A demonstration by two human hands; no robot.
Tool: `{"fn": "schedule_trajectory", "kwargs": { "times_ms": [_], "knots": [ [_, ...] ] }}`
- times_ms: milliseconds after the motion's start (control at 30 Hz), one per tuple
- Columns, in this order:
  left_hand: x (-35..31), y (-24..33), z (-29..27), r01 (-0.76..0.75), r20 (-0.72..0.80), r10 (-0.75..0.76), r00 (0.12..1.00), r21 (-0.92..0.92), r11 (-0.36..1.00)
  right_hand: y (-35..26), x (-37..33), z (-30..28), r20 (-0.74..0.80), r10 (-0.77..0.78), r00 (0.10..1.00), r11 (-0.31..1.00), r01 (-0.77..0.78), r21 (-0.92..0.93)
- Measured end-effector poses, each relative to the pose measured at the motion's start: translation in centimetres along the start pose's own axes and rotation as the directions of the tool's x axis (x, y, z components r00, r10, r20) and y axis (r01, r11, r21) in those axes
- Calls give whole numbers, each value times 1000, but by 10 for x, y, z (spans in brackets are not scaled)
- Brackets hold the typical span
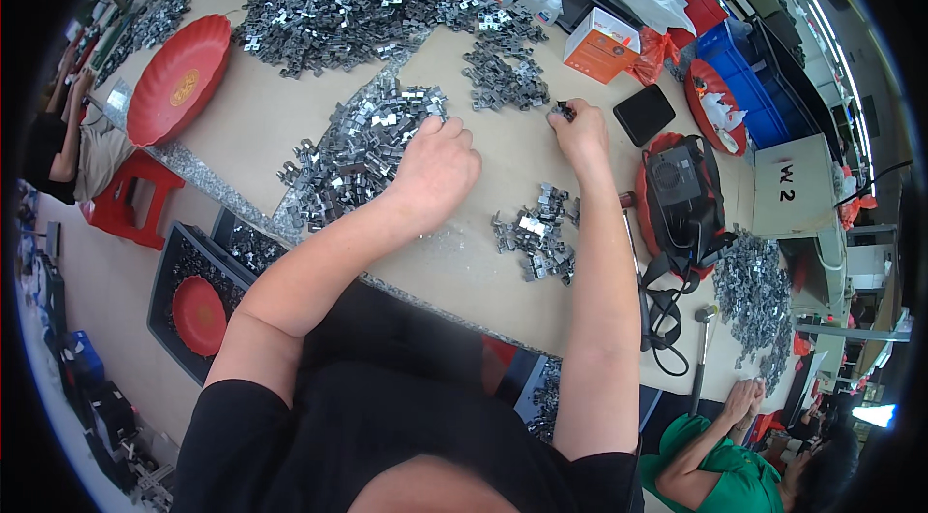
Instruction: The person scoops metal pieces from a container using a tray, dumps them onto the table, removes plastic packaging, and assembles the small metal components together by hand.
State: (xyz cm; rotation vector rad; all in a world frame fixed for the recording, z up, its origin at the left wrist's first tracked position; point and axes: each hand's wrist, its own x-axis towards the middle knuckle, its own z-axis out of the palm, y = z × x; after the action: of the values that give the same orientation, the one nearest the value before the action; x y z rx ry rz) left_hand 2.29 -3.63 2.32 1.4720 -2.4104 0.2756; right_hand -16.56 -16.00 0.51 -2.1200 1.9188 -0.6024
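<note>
My right hand [583, 134] pinches a small dark metal clip [561, 111] between thumb and fingertips, just right of a small heap of similar clips [505, 78]. My left hand [440, 168] has its fingers curled at the right edge of a silvery pile of metal clips [360, 150]. What its fingertips hold, if anything, is hidden. Nearer to me, beside my right forearm, lies another little group of clips [537, 237].
A large metal heap [353, 5] covers the table's back. Red trays [181, 83] stand at both sides. An orange-white box [601, 46], a black square pad [645, 115], a black corded device [681, 194] and a hammer [703, 349] lie right. A person in green [720, 460] works at the lower right.
</note>
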Motion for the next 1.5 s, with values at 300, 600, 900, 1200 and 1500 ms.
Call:
{"fn": "schedule_trajectory", "kwargs": {
  "times_ms": [300,600,900,1200,1500],
  "knots": [
    [10,-13,-3,338,218,-363,906,-888,312,-7,-45,-30,267,29,963,659,-220,720],
    [21,-7,-7,492,560,-171,811,-810,-318,-27,-98,-30,365,-174,915,258,-315,913],
    [15,10,6,191,255,-143,956,-914,-357,-18,-99,-33,446,-175,878,14,-450,893],
    [11,7,1,185,177,-230,957,-983,16,-18,-98,-32,416,-133,900,4,-419,908],
    [10,25,3,268,610,-403,682,-722,-638,-39,-110,-18,177,-64,982,206,-160,965]
  ]
}}
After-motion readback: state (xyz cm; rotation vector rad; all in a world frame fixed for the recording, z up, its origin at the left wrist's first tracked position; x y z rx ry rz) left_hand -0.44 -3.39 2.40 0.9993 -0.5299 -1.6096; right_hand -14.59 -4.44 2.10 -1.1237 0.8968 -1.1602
